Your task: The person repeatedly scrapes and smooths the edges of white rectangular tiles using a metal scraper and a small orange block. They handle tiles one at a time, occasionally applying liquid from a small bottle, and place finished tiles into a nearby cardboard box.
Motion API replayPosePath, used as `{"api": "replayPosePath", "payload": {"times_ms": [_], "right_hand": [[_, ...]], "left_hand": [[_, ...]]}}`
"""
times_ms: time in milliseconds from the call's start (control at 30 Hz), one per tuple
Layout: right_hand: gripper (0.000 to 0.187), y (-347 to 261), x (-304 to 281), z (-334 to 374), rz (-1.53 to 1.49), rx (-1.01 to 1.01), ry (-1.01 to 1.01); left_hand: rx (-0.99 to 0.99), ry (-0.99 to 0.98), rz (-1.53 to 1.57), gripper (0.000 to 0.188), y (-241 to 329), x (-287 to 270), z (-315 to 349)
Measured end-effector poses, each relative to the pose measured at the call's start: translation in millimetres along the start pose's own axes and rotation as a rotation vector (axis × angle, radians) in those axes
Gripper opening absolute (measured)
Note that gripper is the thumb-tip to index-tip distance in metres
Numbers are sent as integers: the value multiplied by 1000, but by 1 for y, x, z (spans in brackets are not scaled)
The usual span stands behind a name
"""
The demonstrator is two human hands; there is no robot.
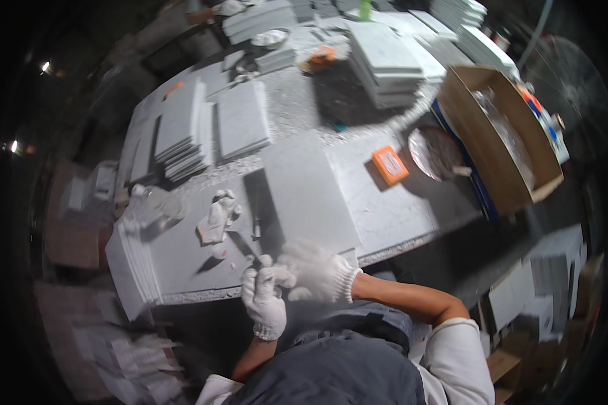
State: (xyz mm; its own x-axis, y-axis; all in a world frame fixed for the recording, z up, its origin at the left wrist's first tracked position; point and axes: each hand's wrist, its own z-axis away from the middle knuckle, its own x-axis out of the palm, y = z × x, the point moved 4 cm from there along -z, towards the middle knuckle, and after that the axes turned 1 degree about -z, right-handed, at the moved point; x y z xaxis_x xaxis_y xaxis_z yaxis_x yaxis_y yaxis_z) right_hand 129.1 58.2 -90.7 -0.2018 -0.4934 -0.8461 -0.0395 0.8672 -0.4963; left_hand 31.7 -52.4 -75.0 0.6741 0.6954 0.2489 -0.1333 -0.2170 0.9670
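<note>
My left hand [266, 298], in a white knit glove, is near the table's front edge with its fingers curled in. A small dark bit shows at its fingertips, too unclear to name. Beside it my right hand [319, 273], gloved the same way, is smeared by motion, so its fingers cannot be read. It is at the near end of a long pale grey stone slab [309, 192] lying on the table. Left of the slab lie a spare white glove [217, 219] and a small white bottle-like piece [219, 252].
Stacked white slabs stand at the left [182, 131] and far right [386, 61]. An orange box [390, 165], a round foil-like dish [427, 152] and an open cardboard box [469, 125] are on the right. Beyond stands a large fan [571, 91]. Whitish grit [287, 101] covers the table's middle.
</note>
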Motion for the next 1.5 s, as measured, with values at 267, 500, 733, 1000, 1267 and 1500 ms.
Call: {"api": "replayPosePath", "payload": {"times_ms": [267,500,733,1000,1267,1500], "right_hand": [[37,42,-50,159,-409,985,857],[21,122,-135,264,-155,1175,1240],[64,186,-184,254,489,1430,719],[25,220,-185,268,415,1385,553],[26,153,-189,261,-208,1154,1154],[32,89,-43,125,-1007,1003,1038]], "left_hand": [[-282,-132,-84,31,-17,5,-5],[-473,-238,-139,33,-29,43,-13],[-529,-169,-210,28,-30,38,-11],[-574,-183,-248,33,-40,28,-6],[-655,-202,-374,42,-41,35,-18],[-738,-192,-356,40,-44,35,-24]]}}
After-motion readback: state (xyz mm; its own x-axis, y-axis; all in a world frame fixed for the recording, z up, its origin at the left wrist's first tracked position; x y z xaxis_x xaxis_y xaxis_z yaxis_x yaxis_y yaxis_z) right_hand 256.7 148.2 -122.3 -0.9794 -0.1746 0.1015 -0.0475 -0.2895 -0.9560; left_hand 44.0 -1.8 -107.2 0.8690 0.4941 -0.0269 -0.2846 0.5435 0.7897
